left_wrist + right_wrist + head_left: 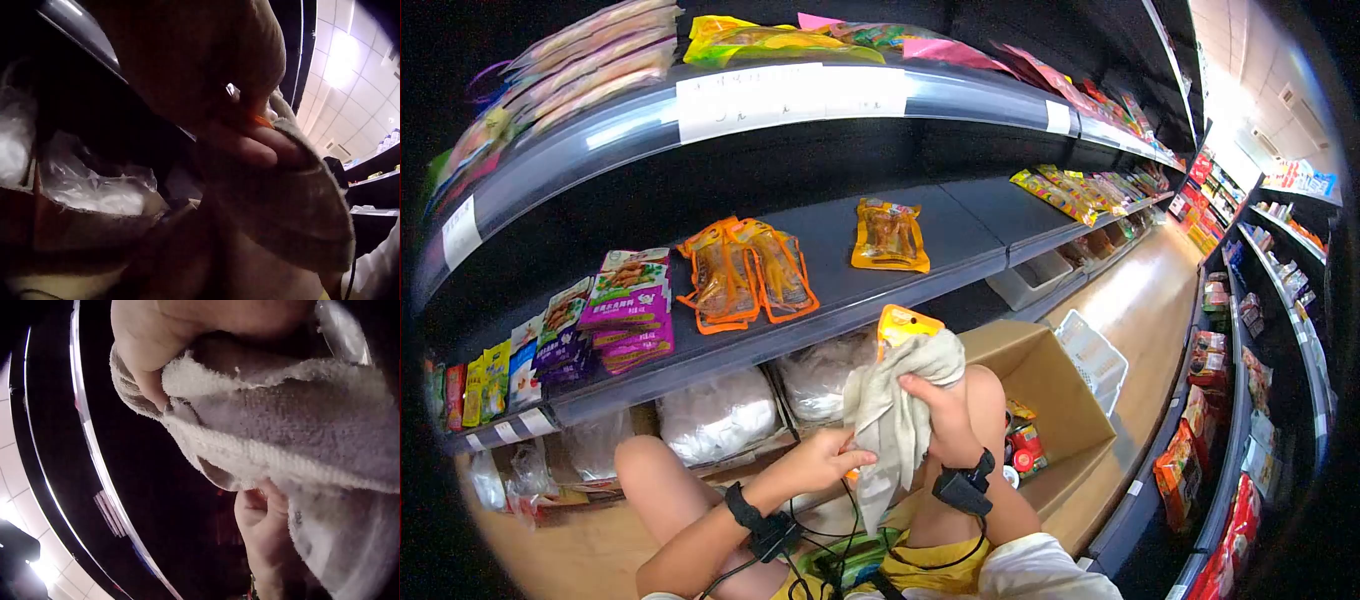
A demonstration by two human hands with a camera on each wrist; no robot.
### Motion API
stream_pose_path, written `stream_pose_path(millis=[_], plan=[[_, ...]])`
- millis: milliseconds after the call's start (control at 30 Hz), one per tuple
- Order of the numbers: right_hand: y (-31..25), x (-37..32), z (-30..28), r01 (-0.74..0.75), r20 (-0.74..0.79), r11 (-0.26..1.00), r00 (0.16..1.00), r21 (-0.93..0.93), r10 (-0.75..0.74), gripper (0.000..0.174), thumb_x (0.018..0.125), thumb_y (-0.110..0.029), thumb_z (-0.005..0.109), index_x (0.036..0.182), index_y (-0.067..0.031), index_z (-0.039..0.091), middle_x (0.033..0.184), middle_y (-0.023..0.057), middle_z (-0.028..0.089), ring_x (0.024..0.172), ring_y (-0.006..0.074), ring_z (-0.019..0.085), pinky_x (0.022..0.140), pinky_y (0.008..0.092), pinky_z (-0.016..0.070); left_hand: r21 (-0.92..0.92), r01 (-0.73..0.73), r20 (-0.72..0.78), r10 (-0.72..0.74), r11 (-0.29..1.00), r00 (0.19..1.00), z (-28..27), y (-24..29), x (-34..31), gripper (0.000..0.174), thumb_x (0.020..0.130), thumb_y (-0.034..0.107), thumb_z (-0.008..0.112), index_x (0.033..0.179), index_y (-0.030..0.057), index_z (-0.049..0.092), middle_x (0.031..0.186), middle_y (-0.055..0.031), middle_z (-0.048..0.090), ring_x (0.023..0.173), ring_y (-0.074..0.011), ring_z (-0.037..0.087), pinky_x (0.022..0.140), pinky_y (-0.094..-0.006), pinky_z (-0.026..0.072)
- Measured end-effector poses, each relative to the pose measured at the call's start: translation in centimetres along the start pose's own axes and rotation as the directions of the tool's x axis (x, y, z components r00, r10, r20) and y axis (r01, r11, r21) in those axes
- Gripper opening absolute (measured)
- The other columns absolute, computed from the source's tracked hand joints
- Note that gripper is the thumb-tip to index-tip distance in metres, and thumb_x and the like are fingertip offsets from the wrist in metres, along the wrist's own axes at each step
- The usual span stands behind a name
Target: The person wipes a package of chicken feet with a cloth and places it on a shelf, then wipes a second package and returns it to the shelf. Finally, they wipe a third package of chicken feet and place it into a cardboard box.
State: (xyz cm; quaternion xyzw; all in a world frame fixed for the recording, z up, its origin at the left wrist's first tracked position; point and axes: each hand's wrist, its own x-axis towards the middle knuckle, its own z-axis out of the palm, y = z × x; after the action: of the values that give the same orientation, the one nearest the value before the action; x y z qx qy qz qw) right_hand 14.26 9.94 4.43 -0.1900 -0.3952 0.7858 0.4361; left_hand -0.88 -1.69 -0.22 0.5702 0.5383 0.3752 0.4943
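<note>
My right hand point(945, 420) grips a greyish-white cloth point(900, 390), thumb on top, draped over an orange-edged snack packet point(897, 325). The packet's orange top with its hang hole sticks out above the cloth; most of the rest is covered. Lower down, my left hand point(825, 460) pinches the packet's lower edge, where a bit of orange shows by the fingers. In the right wrist view the cloth point(281, 425) hangs in loose folds from the right hand. The left wrist view is dark, with an orange sliver beside the fingertips point(259, 153).
On the shelf point(960, 225) ahead lie two orange-edged packets point(745, 275), a single orange packet point(890, 235) and purple packets point(630, 315). Boxes of clear plastic-wrapped goods point(718, 412) stand underneath. A cardboard box point(1060, 400) and a white basket point(1090, 360) stand to the right.
</note>
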Motion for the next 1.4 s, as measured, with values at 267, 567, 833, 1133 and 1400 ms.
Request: stream_pose_path(millis=[267,567,833,1133,1400], plan=[[-3.3,0.1,-1.1,0.066,-0.154,0.994,0.987,0.092,-0.051,0.028,0.092,-0.012,0.054,0.117,-0.0003,0.054,0.110,0.0106,0.063,0.098,0.0225,0.063,0.087,0.0355,0.0505,-0.022,0.061,0.149,-0.057,0.998,0.987,-0.6,2.1,-0.7,0.026,0.094,0.021,0.056,0.108,-0.0015,0.058,0.080,-0.0078,0.066,0.069,-0.0158,0.059,0.065,-0.0275,0.0475],[2.1,-0.4,-0.8,-0.053,0.000,0.988,0.999,-0.148,0.053,0.036,0.088,-0.014,0.063,0.120,0.0006,0.052,0.115,0.0099,0.060,0.104,0.0170,0.058,0.091,0.0326,0.0468,-0.167,-0.013,-0.155,-0.013,0.986,0.988,0.4,0.6,0.2,0.039,0.088,0.015,0.064,0.122,-0.0010,0.052,0.104,-0.0065,0.064,0.093,-0.0107,0.057,0.083,-0.0288,0.0466],[2.0,-0.3,-0.7,0.038,-0.045,0.997,0.998,0.067,-0.035,0.034,0.093,-0.014,0.055,0.122,0.0014,0.050,0.117,0.0092,0.059,0.107,0.0193,0.057,0.094,0.0342,0.0439,-0.316,-0.238,-0.519,0.042,0.918,0.854,0.3,-0.8,1.2,0.036,0.093,0.009,0.055,0.125,-0.0029,0.047,0.111,-0.0084,0.059,0.102,-0.0124,0.055,0.088,-0.0272,0.0457],[2.3,-1.5,0.4,-0.120,0.104,0.972,0.984,-0.200,0.143,0.037,0.082,-0.002,0.068,0.116,-0.0028,0.056,0.114,0.0041,0.060,0.103,0.0129,0.057,0.087,0.0280,0.0469,-0.130,-0.046,-0.212,0.018,0.990,0.977,0.6,0.5,0.3,0.033,0.096,0.011,0.045,0.127,0.0004,0.046,0.096,-0.0081,0.063,0.084,-0.0181,0.060,0.076,-0.0314,0.0485],[-0.2,0.6,-0.6,0.080,-0.190,0.990,0.977,-0.119,-0.102,0.031,0.084,0.001,0.059,0.114,0.0008,0.053,0.101,0.0088,0.062,0.095,0.0227,0.062,0.087,0.0359,0.0495,0.411,-0.031,-0.163,0.107,0.911,0.981,1.0,1.8,-0.3,0.043,0.093,0.033,0.052,0.123,0.0026,0.047,0.088,-0.0274,0.063,0.081,-0.0442,0.060,0.072,-0.0451,0.0489]])
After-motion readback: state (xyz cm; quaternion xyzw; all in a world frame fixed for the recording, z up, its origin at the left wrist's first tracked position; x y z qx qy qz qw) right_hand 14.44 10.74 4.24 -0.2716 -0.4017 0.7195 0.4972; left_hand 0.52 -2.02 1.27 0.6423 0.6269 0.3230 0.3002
